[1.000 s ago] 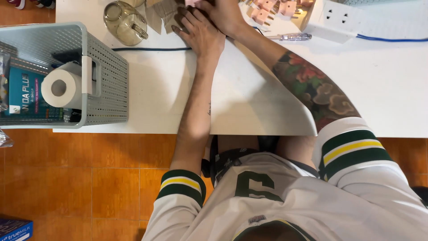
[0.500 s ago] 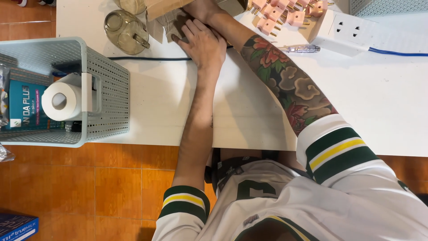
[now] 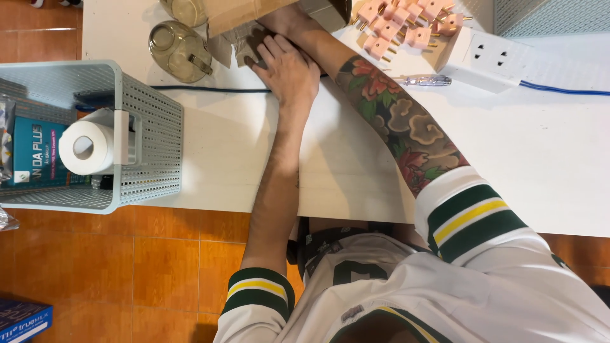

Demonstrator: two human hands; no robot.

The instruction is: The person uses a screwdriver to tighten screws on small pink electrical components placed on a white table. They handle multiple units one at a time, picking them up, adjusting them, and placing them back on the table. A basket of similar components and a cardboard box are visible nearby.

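Pressing the left hand (image 3: 287,67) flat, fingers spread, on grey wrapped packets (image 3: 238,44) beside the brown cardboard box (image 3: 244,14), right hand (image 3: 286,19) grip impossible to tell

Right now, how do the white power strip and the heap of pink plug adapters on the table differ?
The white power strip is one long block with a blue cable running right; the pink plug adapters are many small loose pieces with metal prongs. The strip lies flat, while the adapters are jumbled at all angles. Both lie untouched on the white table.
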